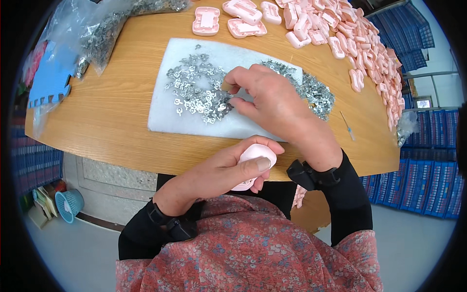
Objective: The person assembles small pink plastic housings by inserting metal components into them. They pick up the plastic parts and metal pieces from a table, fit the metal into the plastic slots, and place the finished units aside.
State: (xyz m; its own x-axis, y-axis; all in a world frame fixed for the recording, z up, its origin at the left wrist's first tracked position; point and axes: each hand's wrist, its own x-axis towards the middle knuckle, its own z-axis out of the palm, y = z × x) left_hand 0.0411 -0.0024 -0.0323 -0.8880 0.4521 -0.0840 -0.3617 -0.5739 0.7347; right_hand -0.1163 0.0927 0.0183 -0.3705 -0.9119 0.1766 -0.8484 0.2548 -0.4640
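A pale pink plastic housing (pixel 258 153) with rounded ends lies in my left hand (pixel 214 174), the thumb across its face and the fingers wrapped round it just off the table's front edge. My right hand (pixel 270 95) is over a white foam sheet (pixel 163 112). Its thumb and bent forefinger stand apart at the right side of a loose spread of small silvery metal clips (pixel 197 87), and nothing shows between them. A tan cover sits on one fingertip. Denser metal parts (pixel 316 95) are heaped to the right, partly behind that hand.
Pink housings (pixel 340 29) are piled along the far right, with a few (pixel 206 21) at the back. A thin needle-like tool (pixel 348 125) rests at right. A plastic bag of metal parts (pixel 99 44) and a blue foam mat (pixel 51 80) occupy the left. A blue basket (pixel 69 206) stands on the floor.
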